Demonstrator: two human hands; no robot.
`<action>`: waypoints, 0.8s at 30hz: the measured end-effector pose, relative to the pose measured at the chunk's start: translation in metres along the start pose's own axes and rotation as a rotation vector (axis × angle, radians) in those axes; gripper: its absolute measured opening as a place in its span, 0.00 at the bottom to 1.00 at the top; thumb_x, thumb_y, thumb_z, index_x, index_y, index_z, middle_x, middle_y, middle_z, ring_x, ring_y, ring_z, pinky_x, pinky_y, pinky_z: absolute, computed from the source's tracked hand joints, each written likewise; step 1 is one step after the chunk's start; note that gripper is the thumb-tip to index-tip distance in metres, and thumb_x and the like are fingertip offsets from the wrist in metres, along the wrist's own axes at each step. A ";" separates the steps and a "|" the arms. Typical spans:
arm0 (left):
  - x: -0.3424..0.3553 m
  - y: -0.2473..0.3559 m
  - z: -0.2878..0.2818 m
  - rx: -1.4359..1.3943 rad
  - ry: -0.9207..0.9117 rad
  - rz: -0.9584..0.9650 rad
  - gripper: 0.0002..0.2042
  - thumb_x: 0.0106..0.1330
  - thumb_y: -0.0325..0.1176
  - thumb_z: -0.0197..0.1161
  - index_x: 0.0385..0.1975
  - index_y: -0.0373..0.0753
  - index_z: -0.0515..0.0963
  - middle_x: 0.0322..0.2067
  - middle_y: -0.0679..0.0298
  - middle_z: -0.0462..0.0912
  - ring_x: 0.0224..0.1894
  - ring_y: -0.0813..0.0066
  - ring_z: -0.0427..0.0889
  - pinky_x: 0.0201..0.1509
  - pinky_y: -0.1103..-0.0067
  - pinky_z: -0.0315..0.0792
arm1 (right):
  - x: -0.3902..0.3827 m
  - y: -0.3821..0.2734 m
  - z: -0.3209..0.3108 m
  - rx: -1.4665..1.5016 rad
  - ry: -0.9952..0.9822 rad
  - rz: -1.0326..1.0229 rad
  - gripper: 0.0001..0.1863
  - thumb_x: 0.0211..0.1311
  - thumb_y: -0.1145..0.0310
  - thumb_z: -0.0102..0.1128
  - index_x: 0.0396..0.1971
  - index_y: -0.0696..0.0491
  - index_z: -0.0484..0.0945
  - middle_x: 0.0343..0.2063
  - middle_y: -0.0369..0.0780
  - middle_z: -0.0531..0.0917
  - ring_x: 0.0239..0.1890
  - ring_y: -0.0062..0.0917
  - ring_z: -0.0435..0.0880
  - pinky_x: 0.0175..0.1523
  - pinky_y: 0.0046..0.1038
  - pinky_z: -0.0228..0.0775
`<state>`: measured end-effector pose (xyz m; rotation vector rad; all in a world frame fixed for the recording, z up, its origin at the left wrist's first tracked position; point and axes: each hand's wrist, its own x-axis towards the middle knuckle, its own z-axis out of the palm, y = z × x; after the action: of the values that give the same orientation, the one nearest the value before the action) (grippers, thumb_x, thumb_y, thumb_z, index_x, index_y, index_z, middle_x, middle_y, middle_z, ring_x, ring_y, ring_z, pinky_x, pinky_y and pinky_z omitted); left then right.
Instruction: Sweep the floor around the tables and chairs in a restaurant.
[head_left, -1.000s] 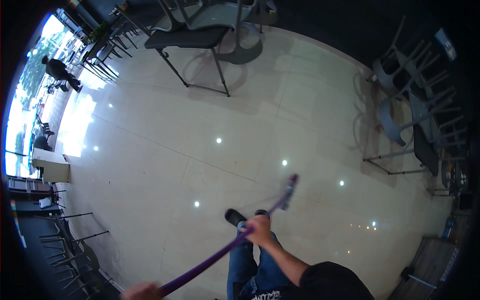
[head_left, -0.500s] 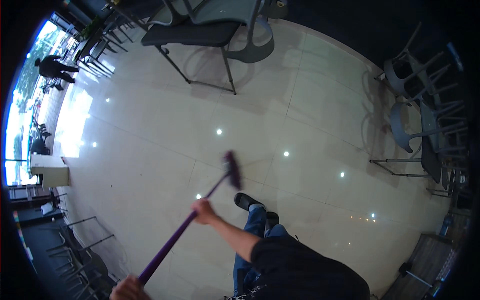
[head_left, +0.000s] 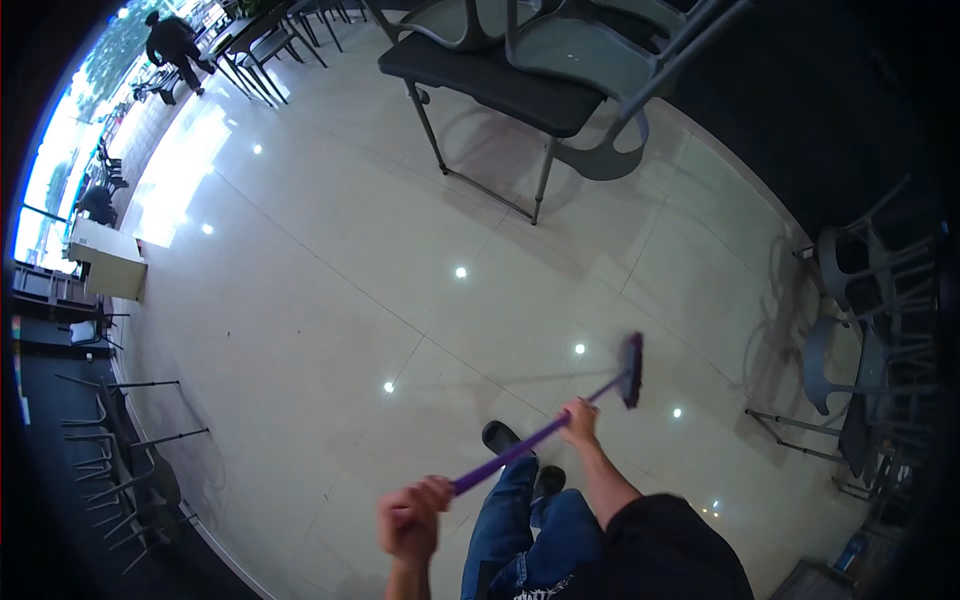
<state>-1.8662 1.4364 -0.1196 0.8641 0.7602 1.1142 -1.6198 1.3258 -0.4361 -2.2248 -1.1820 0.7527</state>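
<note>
A broom with a purple handle (head_left: 512, 455) slants across the front of my legs. Its dark purple head (head_left: 631, 370) is out to the right, at or just above the tiled floor; I cannot tell whether the bristles touch. My left hand (head_left: 413, 518) is wrapped round the handle's upper end, near my left side. Further down the shaft, closer to the head, my right hand (head_left: 579, 421) grips it with the fingers closed.
Grey chairs (head_left: 585, 55) are stacked on a dark table (head_left: 490, 85) ahead. More stacked chairs line the right (head_left: 830, 365) and left (head_left: 110, 470) walls. A pale box-like counter (head_left: 110, 260) stands at the left near the bright entrance, where a person (head_left: 175, 50) is. Small specks dot the glossy floor (head_left: 300, 400).
The broom head has swung to the right across the floor. Both hands have moved right with the handle, still gripping it. The view has shifted, and the person by the entrance appears further up.
</note>
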 end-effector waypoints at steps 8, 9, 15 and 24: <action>0.023 0.177 0.026 0.455 -0.004 0.546 0.16 0.54 0.36 0.48 0.08 0.40 0.56 0.08 0.65 0.55 0.12 0.75 0.51 0.21 0.75 0.49 | 0.082 -0.311 0.130 0.297 -0.354 -0.547 0.10 0.32 0.65 0.65 0.17 0.50 0.74 0.23 0.42 0.77 0.37 0.39 0.75 0.51 0.38 0.63; 0.023 0.194 0.027 0.400 0.020 0.580 0.15 0.53 0.35 0.46 0.08 0.41 0.54 0.08 0.65 0.55 0.13 0.76 0.52 0.22 0.74 0.51 | 0.087 -0.331 0.115 0.278 -0.439 -0.567 0.11 0.32 0.65 0.66 0.18 0.50 0.74 0.23 0.42 0.77 0.37 0.39 0.75 0.51 0.38 0.62; 0.037 0.193 -0.007 -0.022 0.093 0.434 0.16 0.56 0.38 0.43 0.07 0.43 0.55 0.08 0.67 0.55 0.12 0.77 0.52 0.21 0.75 0.52 | 0.100 -0.236 -0.015 0.252 -0.136 -0.576 0.10 0.25 0.69 0.65 0.12 0.51 0.71 0.17 0.42 0.74 0.28 0.40 0.74 0.37 0.39 0.62; 0.208 0.020 0.019 -0.062 0.174 0.205 0.15 0.49 0.34 0.46 0.05 0.36 0.56 0.08 0.61 0.59 0.12 0.70 0.57 0.23 0.72 0.56 | 0.259 -0.057 0.018 0.139 0.216 -0.606 0.05 0.32 0.70 0.59 0.11 0.50 0.72 0.15 0.41 0.74 0.22 0.38 0.75 0.30 0.37 0.65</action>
<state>-1.8024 1.6359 -0.1113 0.8127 0.7881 1.4026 -1.5431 1.5782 -0.4725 -1.6448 -1.5244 0.3243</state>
